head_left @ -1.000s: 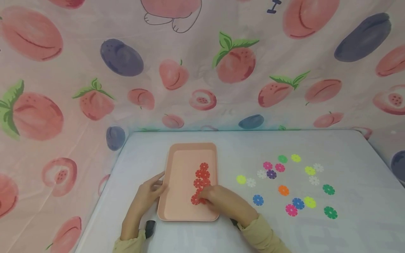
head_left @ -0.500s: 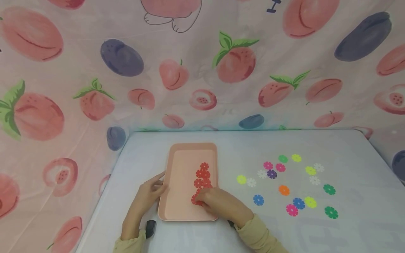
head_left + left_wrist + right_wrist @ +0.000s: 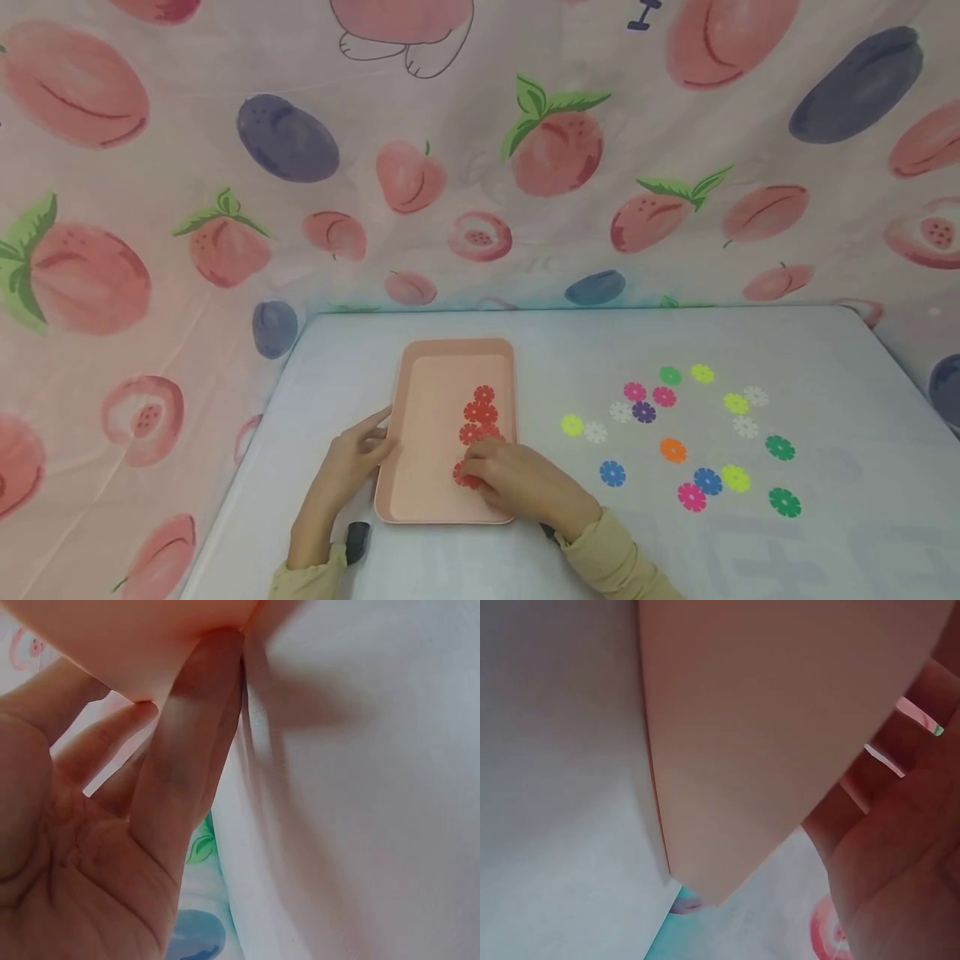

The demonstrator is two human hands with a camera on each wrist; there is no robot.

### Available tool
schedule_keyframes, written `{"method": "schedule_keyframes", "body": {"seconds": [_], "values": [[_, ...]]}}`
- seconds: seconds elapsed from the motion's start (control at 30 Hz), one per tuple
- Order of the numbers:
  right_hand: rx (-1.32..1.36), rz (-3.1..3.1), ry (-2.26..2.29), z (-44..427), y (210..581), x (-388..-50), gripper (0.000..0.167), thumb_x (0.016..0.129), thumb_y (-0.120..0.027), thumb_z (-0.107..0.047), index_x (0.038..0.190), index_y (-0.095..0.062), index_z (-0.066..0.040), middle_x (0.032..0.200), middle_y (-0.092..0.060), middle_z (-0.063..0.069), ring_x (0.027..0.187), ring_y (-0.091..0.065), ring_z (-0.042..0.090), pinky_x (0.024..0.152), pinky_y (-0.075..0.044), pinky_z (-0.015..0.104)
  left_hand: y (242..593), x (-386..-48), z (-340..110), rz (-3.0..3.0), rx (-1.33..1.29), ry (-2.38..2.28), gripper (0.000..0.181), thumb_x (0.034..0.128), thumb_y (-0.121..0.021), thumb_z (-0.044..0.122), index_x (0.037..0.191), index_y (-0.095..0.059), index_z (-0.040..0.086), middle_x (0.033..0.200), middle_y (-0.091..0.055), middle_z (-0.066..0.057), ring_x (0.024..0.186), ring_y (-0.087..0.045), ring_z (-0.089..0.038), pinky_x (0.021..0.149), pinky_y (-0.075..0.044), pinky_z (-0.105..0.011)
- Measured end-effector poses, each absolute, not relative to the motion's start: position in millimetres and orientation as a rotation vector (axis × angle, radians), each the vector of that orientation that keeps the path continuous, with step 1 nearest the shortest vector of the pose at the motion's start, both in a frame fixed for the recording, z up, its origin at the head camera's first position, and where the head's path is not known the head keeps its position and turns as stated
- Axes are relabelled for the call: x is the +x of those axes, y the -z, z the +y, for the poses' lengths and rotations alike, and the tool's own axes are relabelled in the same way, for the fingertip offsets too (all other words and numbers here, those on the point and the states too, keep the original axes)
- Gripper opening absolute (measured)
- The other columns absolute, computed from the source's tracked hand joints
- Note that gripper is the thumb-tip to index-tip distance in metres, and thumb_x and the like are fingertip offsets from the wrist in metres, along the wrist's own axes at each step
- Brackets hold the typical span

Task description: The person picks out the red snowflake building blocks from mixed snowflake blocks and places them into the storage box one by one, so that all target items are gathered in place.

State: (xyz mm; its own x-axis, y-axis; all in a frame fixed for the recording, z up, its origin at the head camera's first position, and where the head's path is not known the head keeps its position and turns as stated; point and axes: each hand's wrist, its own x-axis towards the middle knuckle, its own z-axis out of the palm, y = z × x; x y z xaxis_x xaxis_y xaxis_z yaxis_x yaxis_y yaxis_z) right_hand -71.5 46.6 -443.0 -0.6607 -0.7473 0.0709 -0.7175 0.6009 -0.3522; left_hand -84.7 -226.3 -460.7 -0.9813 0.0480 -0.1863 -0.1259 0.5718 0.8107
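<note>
In the head view a peach-coloured tray [image 3: 427, 500] lies on the table, its long sides running away from me. Red snowflake discs [image 3: 483, 412], notched round the edge, sit in rows in its right half. My left hand [image 3: 348, 467] steadies the tray's left side; its fairly straight fingers [image 3: 202, 712] touch the outer wall in the left wrist view. My right hand [image 3: 525, 483] reaches over the right rim, and its curled fingers pinch at a red disc [image 3: 461, 475] in the nearest row. The hand covers some discs; in the right wrist view the tray wall hides its fingertips.
Right of the tray, loose snowflake discs in several colours lie scattered, among them an orange disc [image 3: 672, 451], a purple disc [image 3: 643, 412] and a dark green disc [image 3: 784, 502]. A fruit-print cloth [image 3: 555, 250] hangs behind the white table [image 3: 600, 550].
My right hand's fingertips have shifted slightly away from me over the red discs, covering more of the second-nearest row. The left hand and the tray stay put.
</note>
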Motion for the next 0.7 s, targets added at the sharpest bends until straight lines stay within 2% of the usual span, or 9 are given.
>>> {"method": "schedule_keyframes", "body": {"seconds": [0.3, 0.53, 0.7], "values": [[-1.267, 2.744, 0.509, 50.0, 439.9, -72.0, 0.024, 0.086, -0.079, -0.02, 0.11, -0.074, -0.018, 0.109, -0.067, -0.005, 0.098, -0.061, 0.009, 0.09, -0.054, 0.02, 455.0, -84.0, -226.4, 2.633, -0.068, -1.39, 0.054, 0.0968, -0.065, 0.018, 0.148, -0.048, 0.014, 0.123, -0.065, -0.021, 0.106, -0.069, -0.034, 0.072, -0.061, -0.032], [-1.231, 2.746, 0.529, 57.8, 430.6, -73.0, 0.028, 0.087, -0.078, -0.022, 0.114, -0.072, -0.016, 0.117, -0.065, -0.002, 0.106, -0.061, 0.012, 0.091, -0.055, 0.023, 442.3, -83.2, -224.5, 2.745, 0.004, -1.391, 0.048, 0.0977, -0.064, 0.016, 0.144, -0.052, 0.013, 0.124, -0.066, -0.016, 0.11, -0.066, -0.033, 0.079, -0.06, -0.031], [-1.174, 2.777, 0.546, 67.3, 421.4, -74.2, 0.032, 0.087, -0.077, -0.019, 0.118, -0.069, -0.013, 0.116, -0.063, 0.0, 0.103, -0.06, 0.013, 0.088, -0.055, 0.022, 431.9, -83.1, -215.6, 2.842, 0.094, -1.359, 0.045, 0.0963, -0.066, 0.014, 0.14, -0.055, 0.012, 0.125, -0.066, -0.013, 0.115, -0.064, -0.03, 0.088, -0.058, -0.04]]}}
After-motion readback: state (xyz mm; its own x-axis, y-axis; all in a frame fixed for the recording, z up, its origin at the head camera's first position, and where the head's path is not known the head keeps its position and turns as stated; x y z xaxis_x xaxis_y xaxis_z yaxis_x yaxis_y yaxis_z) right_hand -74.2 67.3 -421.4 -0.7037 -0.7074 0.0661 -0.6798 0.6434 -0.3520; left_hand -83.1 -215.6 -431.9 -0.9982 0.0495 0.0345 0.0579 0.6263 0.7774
